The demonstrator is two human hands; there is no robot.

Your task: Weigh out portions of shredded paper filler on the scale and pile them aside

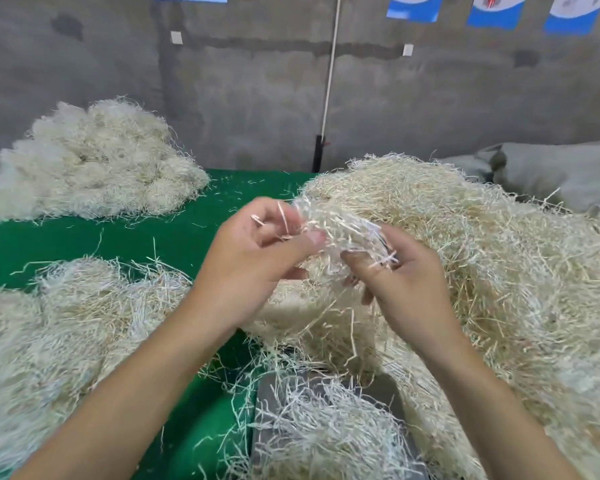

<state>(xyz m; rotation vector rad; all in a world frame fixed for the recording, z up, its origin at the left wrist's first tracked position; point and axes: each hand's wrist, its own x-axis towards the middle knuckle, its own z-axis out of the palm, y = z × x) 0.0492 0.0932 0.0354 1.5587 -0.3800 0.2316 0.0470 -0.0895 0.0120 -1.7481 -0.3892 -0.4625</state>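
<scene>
Green-covered table [174,237]: your left hand [257,251] and right hand [395,282] both pinch one tuft of shredded paper [340,230] at the bulk heap [482,254] edge, scale [265,445] nearer you carrying a small portion [326,434], far pile [94,161] and near pile [49,323] set aside left, much evidently left to weigh.

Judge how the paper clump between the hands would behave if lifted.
Probably floppy and light: the clump is thin loose strips between the left hand and right hand. Likely sheds and snags: strands trail into the big heap and litter the table.
</scene>
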